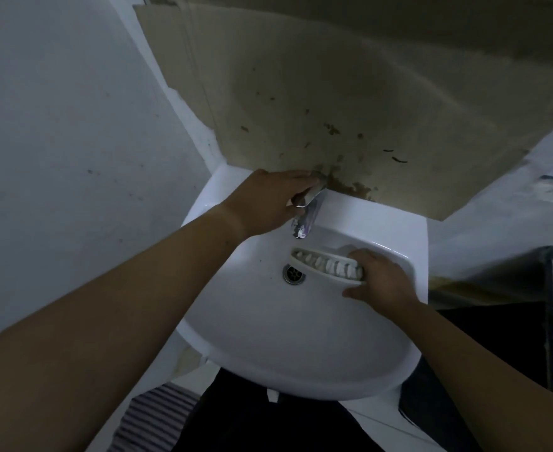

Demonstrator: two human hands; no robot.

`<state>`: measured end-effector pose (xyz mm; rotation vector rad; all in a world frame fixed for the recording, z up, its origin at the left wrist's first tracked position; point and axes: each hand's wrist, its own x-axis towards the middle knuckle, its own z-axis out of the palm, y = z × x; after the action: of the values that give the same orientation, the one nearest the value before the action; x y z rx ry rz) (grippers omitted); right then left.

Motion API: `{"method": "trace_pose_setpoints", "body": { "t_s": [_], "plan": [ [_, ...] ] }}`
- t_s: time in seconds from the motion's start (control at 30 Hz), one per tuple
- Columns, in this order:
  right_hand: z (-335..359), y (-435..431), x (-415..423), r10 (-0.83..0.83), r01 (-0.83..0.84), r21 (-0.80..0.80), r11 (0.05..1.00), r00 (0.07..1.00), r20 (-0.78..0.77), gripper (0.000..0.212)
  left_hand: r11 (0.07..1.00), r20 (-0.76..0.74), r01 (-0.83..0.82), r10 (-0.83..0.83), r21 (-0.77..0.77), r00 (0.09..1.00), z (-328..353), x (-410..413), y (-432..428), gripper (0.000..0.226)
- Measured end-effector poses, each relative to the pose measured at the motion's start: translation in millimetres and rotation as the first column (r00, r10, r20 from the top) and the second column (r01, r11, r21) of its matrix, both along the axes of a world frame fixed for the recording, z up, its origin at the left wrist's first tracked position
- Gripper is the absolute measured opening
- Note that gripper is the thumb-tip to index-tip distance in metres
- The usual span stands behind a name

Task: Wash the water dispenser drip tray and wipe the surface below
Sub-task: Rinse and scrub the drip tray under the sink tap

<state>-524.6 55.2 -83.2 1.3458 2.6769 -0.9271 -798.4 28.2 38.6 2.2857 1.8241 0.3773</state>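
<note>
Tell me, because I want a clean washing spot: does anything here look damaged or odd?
Yes. The cardboard sheet behind the sink is speckled with dark stains, densest just behind the faucet, and its left edge is ragged. The drip tray in the basin looks intact.

Dim light falls on a grey wall (56, 109), stained cardboard (333, 76) behind a white basin (284, 337), a striped mat (151, 419) below and a dark unit (497, 347) to the right.

Glossy sink (268, 347), seemingly ceramic; metal tap (307, 216).
</note>
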Motion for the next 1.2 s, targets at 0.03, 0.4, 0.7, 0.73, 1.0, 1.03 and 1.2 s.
{"method": "trace_pose_setpoints", "body": {
  "t_s": [0.03, 0.4, 0.7, 0.73, 1.0, 1.03, 1.2],
  "plan": [
    [-1, -1, 0, -0.009, 0.009, -0.004, 1.000, 1.000, -0.008, 0.062, 1.000, 0.009, -0.009, 0.009, 0.013, 1.000, -1, -1, -2, 0.040],
    [-2, -1, -2, -0.033, 0.034, 0.013, 0.999, 0.994, -0.103, 0.065, 0.998, 0.084, -0.012, 0.017, -0.056, 0.996, 2, -8, 1, 0.048],
    [-1, -1, -10, -0.062, 0.064, 0.010, 0.998, 0.994, -0.091, 0.067, 0.942, 0.452, -0.290, 0.335, -0.169, 0.826, -21, -11, -25, 0.056],
    [-1, -1, -10, -0.074, 0.075, 0.009, 0.997, 0.993, -0.090, 0.067, 0.899, 0.516, -0.365, 0.437, -0.241, 0.736, -31, -8, -32, 0.051],
    [5, -4, -4, -0.133, 0.136, 0.027, 0.990, 0.988, -0.083, 0.060, 0.413, 0.427, -0.163, 0.902, -0.896, -0.062, -116, 36, -48, 0.055],
    [5, -4, -3, -0.119, 0.122, 0.037, 0.992, 0.990, -0.077, 0.060, 0.392, 0.401, -0.087, 0.900, -0.916, -0.169, -120, 41, -48, 0.049],
    [5, -2, -2, -0.046, 0.045, 0.054, 0.998, 0.999, 0.018, 0.062, 0.438, 0.412, 0.027, 0.863, -0.898, -0.294, -136, 55, -53, 0.030]
  ]
}}
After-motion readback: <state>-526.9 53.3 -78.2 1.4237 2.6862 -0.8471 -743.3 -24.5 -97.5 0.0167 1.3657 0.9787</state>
